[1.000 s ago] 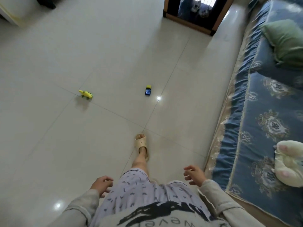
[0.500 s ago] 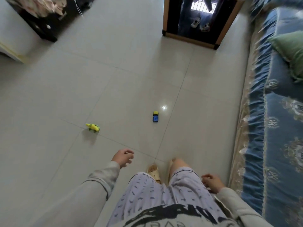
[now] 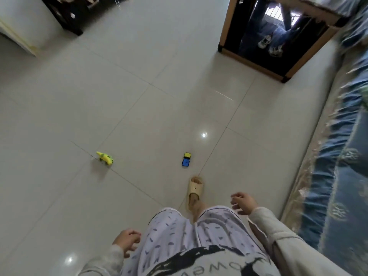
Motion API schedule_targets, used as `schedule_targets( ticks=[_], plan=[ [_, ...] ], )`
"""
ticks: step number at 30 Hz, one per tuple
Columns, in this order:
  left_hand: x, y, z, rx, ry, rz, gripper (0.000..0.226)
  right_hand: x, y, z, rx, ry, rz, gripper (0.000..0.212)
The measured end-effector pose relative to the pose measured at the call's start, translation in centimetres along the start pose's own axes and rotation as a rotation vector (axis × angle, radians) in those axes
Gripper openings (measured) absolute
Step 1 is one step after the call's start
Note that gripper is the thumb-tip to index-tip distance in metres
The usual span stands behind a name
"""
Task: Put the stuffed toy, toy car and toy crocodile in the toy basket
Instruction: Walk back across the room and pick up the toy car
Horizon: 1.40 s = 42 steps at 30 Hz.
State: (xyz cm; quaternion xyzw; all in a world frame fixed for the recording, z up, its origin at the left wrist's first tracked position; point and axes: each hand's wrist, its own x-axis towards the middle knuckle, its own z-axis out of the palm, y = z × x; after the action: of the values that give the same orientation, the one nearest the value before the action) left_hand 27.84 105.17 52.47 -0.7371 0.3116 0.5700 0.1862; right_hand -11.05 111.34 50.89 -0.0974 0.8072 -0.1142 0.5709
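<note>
A small blue and yellow toy car point(image 3: 186, 159) stands on the pale tiled floor, just ahead of my forward foot in a beige slipper point(image 3: 195, 189). A yellow-green toy crocodile point(image 3: 105, 157) lies on the floor further left. My left hand point(image 3: 126, 241) hangs low beside my left thigh, fingers loosely curled, holding nothing. My right hand point(image 3: 242, 203) is raised a little to the right of my leg, fingers apart and empty. Neither the stuffed toy nor a toy basket is in view.
A sofa with a blue patterned cover point(image 3: 338, 172) runs along the right side. A dark glass-fronted cabinet with a wooden frame point(image 3: 274, 36) stands at the far right. Dark furniture point(image 3: 71, 14) and a white unit point(image 3: 18, 26) sit at the far left.
I have walked forward: the car and crocodile are nearer in view. The stuffed toy on the sofa has left the frame. My hands swing with the steps, the right now ahead.
</note>
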Motion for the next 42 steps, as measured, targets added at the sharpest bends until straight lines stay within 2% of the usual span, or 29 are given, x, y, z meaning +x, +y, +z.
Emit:
schedule_targets(
  ticks=[2, 5, 13, 16, 20, 23, 26, 30, 35, 37, 40, 42],
  plan=[
    [-0.2, 3.1, 0.6, -0.121, -0.014, 0.026, 0.013, 0.9, -2.3, -1.9, 0.005, -0.004, 0.010, 0.012],
    [-0.1, 8.5, 1.1, -0.276, 0.041, 0.098, 0.014, 2.3, -4.7, -3.2, -0.128, -0.030, 0.021, 0.018],
    [3.8, 18.5, 2.4, -0.048, -0.048, 0.220, 0.021, 6.8, -8.9, -1.8, -0.297, -0.098, 0.080, 0.014],
    [7.7, 21.0, 2.4, -0.022, -0.078, 0.214, 0.016, 10.2, -10.2, 0.4, -0.318, -0.122, 0.112, 0.012],
    [15.8, 23.0, 2.3, -0.006, -0.090, 0.198, 0.014, 18.5, -11.6, 5.0, -0.356, -0.160, 0.136, 0.011],
    [24.3, 23.6, 2.7, -0.018, -0.068, 0.198, 0.010, 27.9, -12.3, 9.5, -0.368, -0.182, 0.137, 0.013],
    [33.1, 23.4, 3.2, -0.037, -0.033, 0.160, 0.011, 37.8, -12.8, 14.1, -0.421, -0.160, 0.101, 0.029],
    [43.6, 22.6, 4.4, -0.145, -0.016, 0.092, 0.012, 49.5, -12.8, 18.8, -0.486, -0.026, 0.001, 0.054],
    [51.6, 21.2, 6.7, -0.299, -0.029, 0.048, 0.014, 58.9, -11.2, 24.1, -0.294, 0.090, -0.022, 0.089],
    [53.4, 20.3, 7.8, -0.345, -0.043, 0.024, 0.014, 60.8, -10.1, 26.0, -0.260, 0.125, -0.047, 0.086],
    [54.7, 19.4, 9.2, -0.341, -0.074, -0.031, 0.013, 61.9, -9.6, 27.6, -0.258, 0.266, -0.079, 0.061],
    [54.7, 19.0, 9.7, -0.306, -0.086, -0.047, 0.013, 61.9, -9.9, 27.5, -0.256, 0.270, -0.085, 0.051]
  ],
)
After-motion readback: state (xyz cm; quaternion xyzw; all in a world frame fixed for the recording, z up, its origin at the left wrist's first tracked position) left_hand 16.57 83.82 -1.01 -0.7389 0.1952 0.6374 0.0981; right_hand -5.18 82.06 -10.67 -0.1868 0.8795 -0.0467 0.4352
